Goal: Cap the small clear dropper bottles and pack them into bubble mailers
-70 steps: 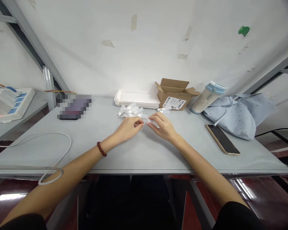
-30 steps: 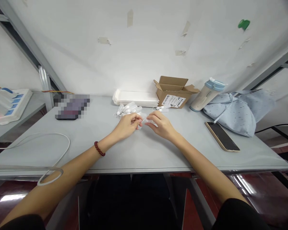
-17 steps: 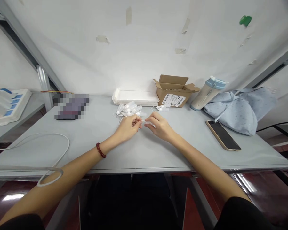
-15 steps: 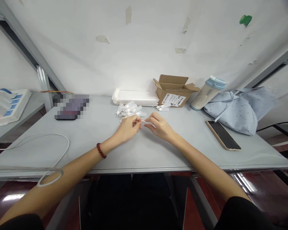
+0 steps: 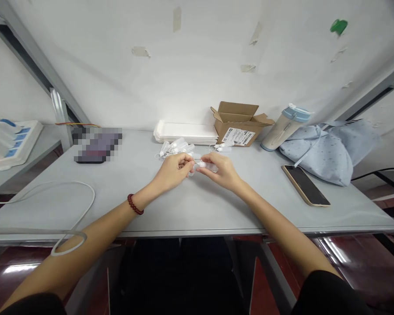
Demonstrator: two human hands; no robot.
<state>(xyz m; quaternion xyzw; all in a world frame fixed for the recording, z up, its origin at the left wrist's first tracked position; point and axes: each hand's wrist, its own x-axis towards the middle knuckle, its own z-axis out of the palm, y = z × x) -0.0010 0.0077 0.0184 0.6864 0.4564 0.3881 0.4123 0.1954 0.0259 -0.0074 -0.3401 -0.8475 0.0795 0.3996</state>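
My left hand [image 5: 176, 169] is closed in a pinch above the table, on what looks like a thin cord. Between my right hand's [image 5: 220, 169] thumb and fingers sits a small translucent white plastic bottle [image 5: 202, 164] with a white end turned toward my left fingertips. The cord runs across the short gap between both hands; its ends are hidden. Just behind my left hand lies a pile of similar small bottles [image 5: 177, 145] with thin white loops. A smaller group of them [image 5: 224, 147] rests behind my right hand.
Against the wall are a stack of white trays [image 5: 187, 132] and an open cardboard box [image 5: 237, 127]. To the right stand a tumbler [image 5: 282, 129], a pale blue cloth bag [image 5: 318, 151] and a phone [image 5: 306, 185]. A white cable [image 5: 93, 197] loops at the left, near a blurred-out dark object [image 5: 98, 146].
My right hand has turned slightly and its fingers are now around the small white bottle, which shows more clearly. My left hand has shifted slightly up and left, still pinching.
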